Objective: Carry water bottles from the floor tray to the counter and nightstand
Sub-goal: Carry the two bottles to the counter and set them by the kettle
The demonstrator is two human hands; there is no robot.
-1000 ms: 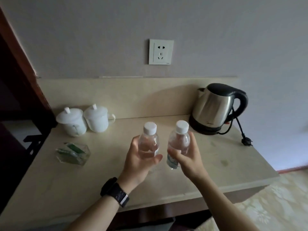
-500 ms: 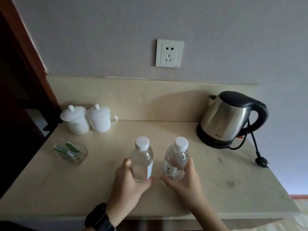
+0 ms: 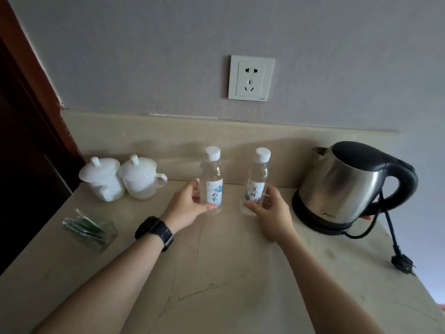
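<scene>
Left hand [image 3: 186, 205], with a black watch [image 3: 155, 232] at the wrist, grasps the lower body of the left water bottle [image 3: 212, 180], thumb across the front below the label, fingers behind. Left of this hand sit a clear holder of green sachets [image 3: 90, 229] and two lidded white cups [image 3: 120, 177]. Right hand [image 3: 269, 214] grasps the base of the right water bottle [image 3: 256, 183] in the same manner. Both bottles stand upright on the beige worktop [image 3: 216, 273], close together but apart, ahead of the hands near the backsplash. Right of the right hand stands a steel kettle [image 3: 349, 186]; its plug [image 3: 402, 262] lies on the worktop. A wall socket [image 3: 251, 81] is mounted above the bottles.
</scene>
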